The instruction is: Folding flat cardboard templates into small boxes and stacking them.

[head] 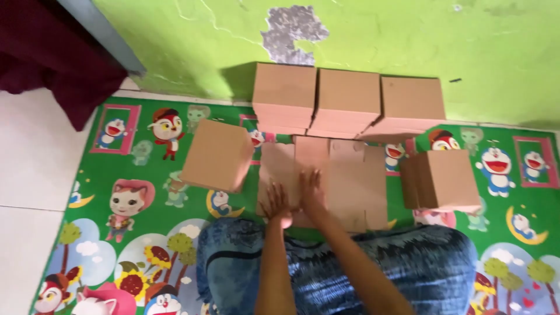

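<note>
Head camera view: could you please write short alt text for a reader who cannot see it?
A person's left hand and right hand press flat on an unfolded cardboard sheet lying on a green cartoon mat. Folded brown boxes are around it: one at the left, one at the right, and stacks against the green wall.

Pretty bright, soft daylight all over, no harsh glare. The stacked cardboard boxes [344,102] throw a shadow left onto the green wall [192,41]. The whole frame's a bit soft, and the tilted box [217,156] looks motion-blurred.
</note>
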